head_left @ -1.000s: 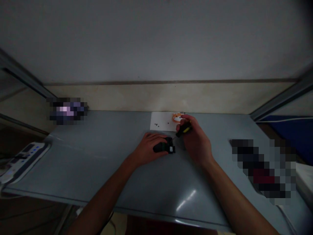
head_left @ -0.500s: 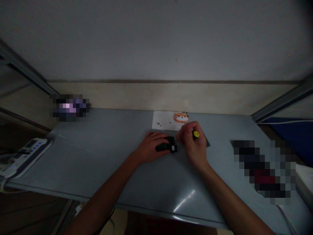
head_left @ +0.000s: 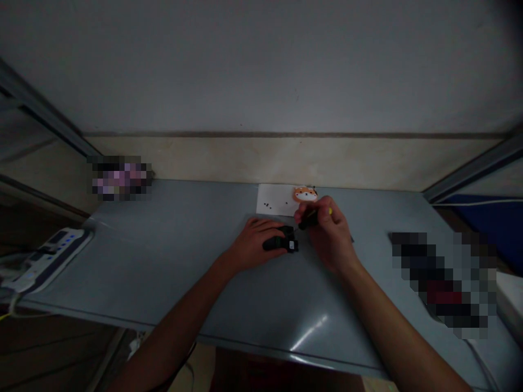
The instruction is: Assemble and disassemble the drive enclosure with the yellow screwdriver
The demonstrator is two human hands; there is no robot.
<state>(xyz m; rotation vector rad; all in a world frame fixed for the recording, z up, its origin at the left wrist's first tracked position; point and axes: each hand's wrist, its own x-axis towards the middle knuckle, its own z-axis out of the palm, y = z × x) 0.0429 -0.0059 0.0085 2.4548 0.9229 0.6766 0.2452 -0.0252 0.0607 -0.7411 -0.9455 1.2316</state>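
On the grey table, my left hand [head_left: 254,245] is wrapped round a small black device [head_left: 289,238] with a white label near its right end. My right hand [head_left: 332,234] grips a screwdriver [head_left: 309,220] with a black and yellow handle. The screwdriver leans down to the left, its thin tip at the device's upper right part. Just behind my hands lies a white sheet [head_left: 275,198] with several tiny dark pieces [head_left: 267,206] on it. An orange and white animal-face item [head_left: 305,194] rests at the sheet's right side.
A white power strip [head_left: 51,258] with cables lies at the table's left edge. Blurred-out items are at the back left [head_left: 121,178] and on the right [head_left: 441,283]. A wall [head_left: 261,158] stands behind the table [head_left: 163,234]. Something dark and flat shows partly behind my right hand.
My right hand has tilted the screwdriver from nearly end-on to a slant, so its shaft now shows against the device. The whole view has shifted slightly.
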